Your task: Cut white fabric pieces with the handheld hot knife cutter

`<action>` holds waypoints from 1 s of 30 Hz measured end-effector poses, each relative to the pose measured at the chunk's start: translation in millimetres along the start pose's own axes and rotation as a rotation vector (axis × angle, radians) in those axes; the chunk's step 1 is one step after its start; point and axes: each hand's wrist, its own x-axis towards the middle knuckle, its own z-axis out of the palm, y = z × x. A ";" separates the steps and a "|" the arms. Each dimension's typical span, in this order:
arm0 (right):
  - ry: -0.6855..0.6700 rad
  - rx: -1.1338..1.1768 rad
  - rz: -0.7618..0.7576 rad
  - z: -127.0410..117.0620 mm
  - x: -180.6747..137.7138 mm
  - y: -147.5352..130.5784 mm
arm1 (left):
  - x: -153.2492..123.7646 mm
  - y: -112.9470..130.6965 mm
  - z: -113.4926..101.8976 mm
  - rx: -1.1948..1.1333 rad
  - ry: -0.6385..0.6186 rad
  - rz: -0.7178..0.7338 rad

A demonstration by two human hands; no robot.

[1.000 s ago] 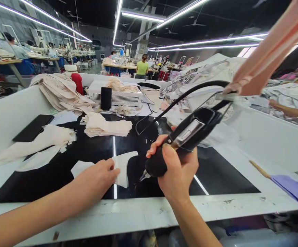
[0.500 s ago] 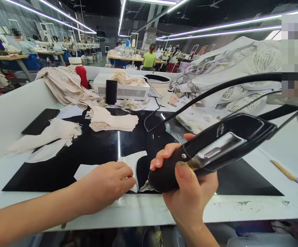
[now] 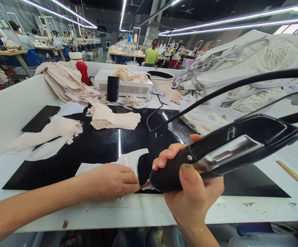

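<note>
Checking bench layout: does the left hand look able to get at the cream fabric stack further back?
Probably yes: the left hand rests on the white piece, and only bare black mat lies between it and the cream fabric stack.

black cutting tool (image 3: 223, 151), white fabric piece (image 3: 129, 161), black mat (image 3: 97, 145)

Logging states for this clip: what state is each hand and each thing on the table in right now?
white piece: flat on the mat, pinned by the left hand.
tool: tilted, tip down at the piece's edge, cord attached.
left hand: flat, pressing down.
right hand: closed round the tool.
stack: piled, untouched.
flat phone: lying down, dark.
</note>
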 end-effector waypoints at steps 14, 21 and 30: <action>0.001 -0.012 -0.004 3.1 2.8 4.2 | -11.1 -1.6 8.0 -0.135 0.023 -0.071; -0.016 -0.010 -0.012 3.1 2.2 3.5 | -10.8 -5.1 8.7 -0.128 0.052 -0.055; -0.013 0.026 -0.007 4.1 2.1 4.2 | -13.9 -10.9 3.6 -0.077 0.081 -0.099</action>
